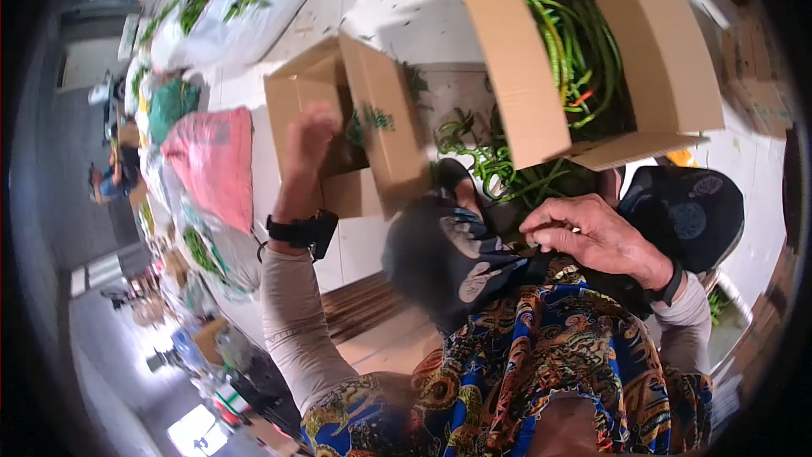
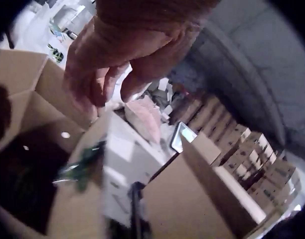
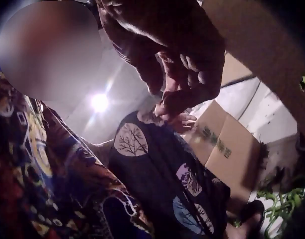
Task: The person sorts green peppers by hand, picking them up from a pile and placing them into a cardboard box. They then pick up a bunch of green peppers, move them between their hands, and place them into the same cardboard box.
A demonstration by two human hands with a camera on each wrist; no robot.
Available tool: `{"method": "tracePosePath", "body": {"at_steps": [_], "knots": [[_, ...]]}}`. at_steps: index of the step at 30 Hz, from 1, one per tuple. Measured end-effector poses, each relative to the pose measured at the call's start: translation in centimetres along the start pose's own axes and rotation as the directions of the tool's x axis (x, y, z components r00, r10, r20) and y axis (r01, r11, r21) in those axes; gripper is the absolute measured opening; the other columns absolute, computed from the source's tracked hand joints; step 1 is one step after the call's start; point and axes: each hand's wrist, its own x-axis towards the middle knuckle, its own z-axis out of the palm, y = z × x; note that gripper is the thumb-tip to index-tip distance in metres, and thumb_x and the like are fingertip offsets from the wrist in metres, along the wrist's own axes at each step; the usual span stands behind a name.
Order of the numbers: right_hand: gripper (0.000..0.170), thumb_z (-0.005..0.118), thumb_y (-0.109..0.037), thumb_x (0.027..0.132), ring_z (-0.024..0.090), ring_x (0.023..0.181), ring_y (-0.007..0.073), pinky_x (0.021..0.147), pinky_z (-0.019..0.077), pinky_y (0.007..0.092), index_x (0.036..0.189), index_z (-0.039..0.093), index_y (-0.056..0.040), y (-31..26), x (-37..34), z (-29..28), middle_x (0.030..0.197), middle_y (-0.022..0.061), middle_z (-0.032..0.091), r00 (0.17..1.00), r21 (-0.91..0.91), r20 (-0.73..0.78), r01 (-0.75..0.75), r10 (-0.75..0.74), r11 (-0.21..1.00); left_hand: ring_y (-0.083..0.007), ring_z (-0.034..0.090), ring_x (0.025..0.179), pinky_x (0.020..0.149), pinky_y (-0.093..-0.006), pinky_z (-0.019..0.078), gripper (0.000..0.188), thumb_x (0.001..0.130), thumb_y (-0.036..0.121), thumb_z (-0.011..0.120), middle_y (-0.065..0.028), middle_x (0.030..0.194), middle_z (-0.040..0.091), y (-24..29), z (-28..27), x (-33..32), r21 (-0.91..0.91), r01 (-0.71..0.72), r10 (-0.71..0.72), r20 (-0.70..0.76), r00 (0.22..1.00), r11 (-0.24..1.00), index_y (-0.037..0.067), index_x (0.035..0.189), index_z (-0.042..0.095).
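My left hand (image 1: 315, 131), blurred, is over the smaller open carton (image 1: 385, 101). In the left wrist view, the fingers (image 2: 85, 79) of that hand hang loosely bent near a carton flap, with nothing seen between them. Over the lap is my right hand (image 1: 596, 237), its fingers loosely curled and thumb close to the fingertips; no held thing shows. Long green peppers (image 1: 592, 42), with a reddish one among them, lie in the larger open carton (image 1: 520, 68). More green peppers (image 1: 499, 169) are piled on the floor between the cartons and the legs. The smaller carton's inside is mostly dark.
A pink sack (image 1: 216, 161), a green bag (image 1: 173, 106) and a big white plastic sack (image 1: 262, 0) stand on the left. Stacked cartons (image 2: 217, 119) appear in the left wrist view. Another person (image 1: 110, 178) is in the background.
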Motion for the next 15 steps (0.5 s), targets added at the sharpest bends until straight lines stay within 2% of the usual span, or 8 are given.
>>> {"method": "tracePosePath", "body": {"at_steps": [1, 5, 7, 9, 10, 13, 14, 15], "knots": [[0.02, 0.059, -0.015, 0.091, 0.064, 0.075, 0.0193, 0.068, 0.0482, 0.0338, 0.104, 0.062, -0.0014, 0.3, 0.9, 0.5, 0.082, 0.0111, 0.066, 0.995, 0.065, -0.059, -0.071, 0.075, 0.995, -0.0245, 0.064, 0.088, 0.074, -0.0334, 0.0522, 0.022, 0.09, 0.019, 0.055, -0.0123, 0.101, 0.065, -1.3, 0.3, -0.6, 0.441, -0.032, -0.028, 0.131, 0.991, 0.897, 0.006, 0.107, 0.058], [0.031, 0.056, -0.026, 0.094, 0.059, 0.083, 0.0116, 0.072, 0.0472, 0.0297, 0.106, 0.06, 0.0024, 0.9, 6.9, 3.4, 0.091, 0.0061, 0.066, 0.97, 0.088, -0.203, -0.114, 0.13, 0.99, -0.0305, 0.065, 0.087, 0.072, -0.0405, 0.0507, 0.026, 0.089, 0.029, 0.055, -0.0131, 0.096, 0.066, -4.6, 4.4, -4.5, 0.456, -0.195, 0.162, 0.111, 0.98, 0.868, 0.007, 0.103, 0.059], [0.051, 0.061, -0.037, 0.089, 0.058, 0.09, 0.0144, 0.079, 0.0468, 0.0287, 0.122, 0.053, 0.001, 0.8, 11.1, 4.9, 0.107, 0.0123, 0.062, 0.955, 0.145, -0.234, -0.153, 0.184, 0.978, -0.0358, 0.063, 0.087, 0.078, -0.0412, 0.0512, 0.034, 0.085, 0.031, 0.06, -0.0161, 0.096, 0.065, -6.6, 6.1, -4.5, 0.741, -0.303, 0.318, 0.127, 0.94, 0.599, 0.009, 0.111, 0.058], [0.077, 0.068, -0.047, 0.081, 0.059, 0.099, 0.0238, 0.086, 0.0466, 0.0338, 0.134, 0.041, 0.0019, -0.6, 15.3, 6.9, 0.124, 0.0216, 0.052, 0.944, 0.134, -0.28, -0.142, 0.175, 0.981, -0.0352, 0.063, 0.086, 0.077, -0.0419, 0.051, 0.031, 0.085, 0.03, 0.06, -0.0159, 0.094, 0.066, -6.0, 6.6, -4.4, 0.708, -0.303, 0.219, 0.21, 0.953, 0.638, 0.009, 0.107, 0.06], [0.086, 0.068, -0.052, 0.077, 0.06, 0.1, 0.0346, 0.086, 0.0468, 0.0412, 0.135, 0.037, 0.0032, 1.0, 17.9, 7.9, 0.133, 0.0248, 0.045, 0.938, -0.125, -0.345, -0.091, 0.043, 0.988, -0.0345, 0.063, 0.085, 0.076, -0.0426, 0.0507, 0.028, 0.085, 0.029, 0.06, -0.0157, 0.091, 0.067, -5.4, 6.4, -4.6, 0.679, -0.314, 0.13, 0.308, 0.942, 0.664, 0.008, 0.103, 0.063], [0.076, 0.066, -0.049, 0.077, 0.06, 0.1, 0.0417, 0.086, 0.0457, 0.0466, 0.127, 0.047, 0.0058, 3.4, 23.7, 9.9, 0.124, 0.027, 0.053, 0.833, -0.458, -0.493, -0.002, -0.252, 0.889, -0.0343, 0.062, 0.092, 0.084, -0.0459, 0.0476, 0.044, 0.09, 0.047, 0.046, -0.0138, 0.089, 0.066, -4.4, 5.5, -5.2, 0.638, -0.229, 0.023, 0.313, 0.949, 0.736, 0.008, 0.091, 0.066], [0.067, 0.065, -0.044, 0.078, 0.061, 0.096, 0.0415, 0.084, 0.0462, 0.0464, 0.12, 0.052, 0.0062, 3.7, 24.8, 8.9, 0.115, 0.0261, 0.058, 0.939, -0.354, -0.34, -0.078, -0.05, 0.932, -0.0351, 0.062, 0.079, 0.069, -0.0447, 0.0501, 0.023, 0.085, 0.028, 0.059, -0.0167, 0.082, 0.065, -5.6, 5.2, -5.8, 0.572, -0.406, 0.326, 0.242, 0.914, 0.713, 0.006, 0.091, 0.063], [0.058, 0.064, -0.039, 0.078, 0.062, 0.092, 0.0413, 0.082, 0.0467, 0.0462, 0.113, 0.058, 0.0065, 4.0, 25.1, 7.5, 0.106, 0.0252, 0.063, 0.977, -0.265, -0.152, -0.184, 0.148, 0.946, -0.0351, 0.062, 0.079, 0.069, -0.0447, 0.0501, 0.023, 0.085, 0.028, 0.059, -0.0167, 0.082, 0.065, -5.4, 4.5, -6.6, 0.567, -0.396, 0.321, 0.232, 0.918, 0.722, 0.006, 0.091, 0.063]]}}
